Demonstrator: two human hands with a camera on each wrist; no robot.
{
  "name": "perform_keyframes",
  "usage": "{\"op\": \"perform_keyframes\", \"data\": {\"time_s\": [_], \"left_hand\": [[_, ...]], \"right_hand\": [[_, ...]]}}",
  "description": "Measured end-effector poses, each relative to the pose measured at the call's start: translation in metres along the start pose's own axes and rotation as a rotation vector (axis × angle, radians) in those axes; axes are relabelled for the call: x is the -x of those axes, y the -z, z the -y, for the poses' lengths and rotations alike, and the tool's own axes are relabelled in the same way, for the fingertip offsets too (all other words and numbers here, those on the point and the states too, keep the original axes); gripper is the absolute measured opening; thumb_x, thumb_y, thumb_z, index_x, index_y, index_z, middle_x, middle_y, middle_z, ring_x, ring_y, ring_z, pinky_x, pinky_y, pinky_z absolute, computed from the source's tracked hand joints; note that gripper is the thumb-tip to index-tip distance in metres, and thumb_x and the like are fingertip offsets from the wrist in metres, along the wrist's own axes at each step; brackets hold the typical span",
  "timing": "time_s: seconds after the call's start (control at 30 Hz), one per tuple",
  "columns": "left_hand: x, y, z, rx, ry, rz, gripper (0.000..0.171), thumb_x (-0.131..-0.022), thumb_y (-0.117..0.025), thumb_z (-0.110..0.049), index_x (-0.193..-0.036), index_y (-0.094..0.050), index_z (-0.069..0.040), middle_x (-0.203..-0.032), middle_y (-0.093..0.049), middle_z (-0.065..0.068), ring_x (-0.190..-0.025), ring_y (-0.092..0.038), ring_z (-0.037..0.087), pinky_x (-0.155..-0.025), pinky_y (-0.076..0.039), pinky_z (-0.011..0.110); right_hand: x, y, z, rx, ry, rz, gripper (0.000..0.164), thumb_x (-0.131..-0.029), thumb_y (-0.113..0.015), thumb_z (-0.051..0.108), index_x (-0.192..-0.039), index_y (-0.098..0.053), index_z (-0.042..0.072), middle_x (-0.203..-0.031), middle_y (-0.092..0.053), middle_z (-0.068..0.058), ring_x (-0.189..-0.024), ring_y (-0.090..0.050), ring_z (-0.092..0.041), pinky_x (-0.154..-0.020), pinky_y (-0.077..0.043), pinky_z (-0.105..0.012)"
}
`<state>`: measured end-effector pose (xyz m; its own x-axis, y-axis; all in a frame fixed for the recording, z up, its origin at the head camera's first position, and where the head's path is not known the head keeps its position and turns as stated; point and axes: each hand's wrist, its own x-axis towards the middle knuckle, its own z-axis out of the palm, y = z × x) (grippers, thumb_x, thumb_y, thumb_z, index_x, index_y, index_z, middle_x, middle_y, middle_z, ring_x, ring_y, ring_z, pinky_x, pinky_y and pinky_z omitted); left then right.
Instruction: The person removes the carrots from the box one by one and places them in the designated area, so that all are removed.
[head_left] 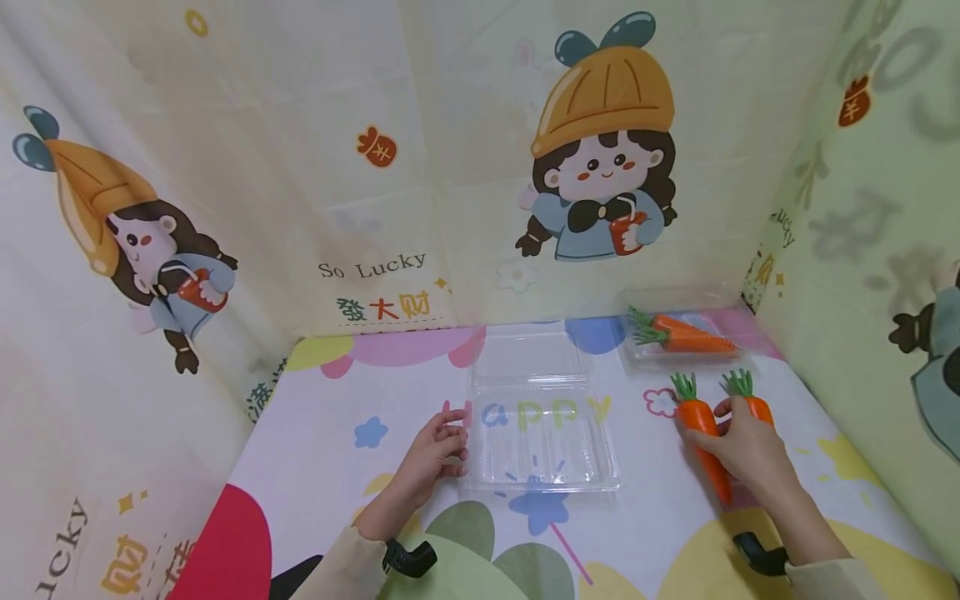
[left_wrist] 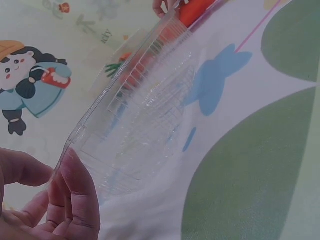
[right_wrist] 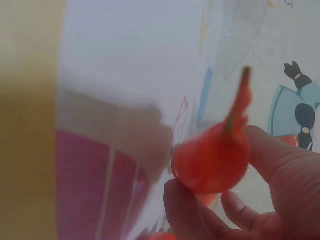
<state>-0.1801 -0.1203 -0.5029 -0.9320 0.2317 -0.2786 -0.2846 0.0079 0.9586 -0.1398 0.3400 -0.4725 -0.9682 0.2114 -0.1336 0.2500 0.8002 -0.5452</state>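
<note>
My left hand (head_left: 438, 454) is at the left edge of an open clear plastic container (head_left: 480, 479), pinching its rim between thumb and fingers (left_wrist: 75, 175) in the left wrist view. The container's lid (head_left: 525, 354) is folded back towards the wall. To the right, my right hand (head_left: 750, 446) holds an orange carrot (head_left: 708, 467) with a green top, thumb and fingers around its body. In the right wrist view the thin tip of this carrot (right_wrist: 212, 160) points at the camera. A second carrot (head_left: 759, 408) is beside that hand, partly hidden behind it.
Another clear container (head_left: 637, 358) at the back right holds more carrots (head_left: 690, 335). Patterned cloth walls rise behind and on both sides of the table (head_left: 315, 442), which has a printed cover.
</note>
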Motion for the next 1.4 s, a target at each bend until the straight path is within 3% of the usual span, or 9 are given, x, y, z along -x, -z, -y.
{"op": "perform_keyframes", "data": {"time_s": [0.23,0.47,0.77,0.97,1.17,1.4], "left_hand": [[0.000,0.000,0.002,0.004,0.004,-0.009,0.047,-0.102,-0.057,-0.006,-0.146,-0.042,-0.001,-0.102,-0.056,0.006,-0.077,-0.057,0.013,-0.060,-0.055,0.023],[0.000,0.001,0.001,0.004,0.003,-0.008,0.049,-0.101,-0.058,-0.006,-0.147,-0.042,-0.002,-0.103,-0.056,0.007,-0.077,-0.057,0.013,-0.060,-0.055,0.023],[-0.002,0.001,0.002,0.007,0.006,0.009,0.047,-0.102,-0.056,-0.005,-0.146,-0.040,0.000,-0.099,-0.055,0.003,-0.076,-0.057,0.012,-0.059,-0.055,0.023],[-0.001,0.000,0.000,0.001,-0.001,0.004,0.048,-0.101,-0.058,-0.006,-0.146,-0.042,-0.001,-0.103,-0.057,0.008,-0.077,-0.058,0.012,-0.060,-0.056,0.024],[-0.001,0.001,0.000,0.000,0.000,0.008,0.048,-0.101,-0.056,-0.005,-0.146,-0.040,0.001,-0.102,-0.056,0.006,-0.076,-0.058,0.012,-0.059,-0.056,0.023],[0.000,0.001,0.000,0.001,-0.003,0.006,0.049,-0.100,-0.057,-0.005,-0.146,-0.040,0.001,-0.100,-0.056,0.004,-0.076,-0.058,0.013,-0.060,-0.056,0.024]], "right_hand": [[0.002,-0.003,-0.004,0.044,-0.001,-0.017,0.046,-0.089,-0.078,0.033,-0.102,-0.051,-0.001,-0.086,-0.058,-0.016,-0.073,-0.054,-0.026,-0.055,-0.042,-0.033],[0.002,-0.004,-0.010,0.065,0.005,-0.027,0.044,-0.089,-0.078,0.028,-0.104,-0.049,-0.002,-0.084,-0.057,-0.017,-0.069,-0.052,-0.027,-0.053,-0.041,-0.033],[0.001,-0.008,-0.019,0.128,0.050,-0.100,0.040,-0.091,-0.076,0.028,-0.098,-0.048,0.000,-0.075,-0.055,-0.013,-0.061,-0.050,-0.027,-0.049,-0.037,-0.036],[-0.002,-0.010,-0.022,0.187,0.024,-0.147,0.047,-0.090,-0.077,0.028,-0.105,-0.048,-0.005,-0.083,-0.052,-0.023,-0.062,-0.051,-0.033,-0.050,-0.045,-0.039],[-0.002,-0.011,-0.023,0.230,0.002,-0.172,0.054,-0.088,-0.079,0.031,-0.113,-0.049,-0.006,-0.089,-0.050,-0.027,-0.061,-0.052,-0.035,-0.050,-0.045,-0.042],[-0.001,-0.009,-0.024,0.249,0.025,-0.205,0.044,-0.089,-0.077,0.029,-0.103,-0.050,-0.003,-0.085,-0.050,-0.025,-0.062,-0.052,-0.035,-0.048,-0.045,-0.044]]}}
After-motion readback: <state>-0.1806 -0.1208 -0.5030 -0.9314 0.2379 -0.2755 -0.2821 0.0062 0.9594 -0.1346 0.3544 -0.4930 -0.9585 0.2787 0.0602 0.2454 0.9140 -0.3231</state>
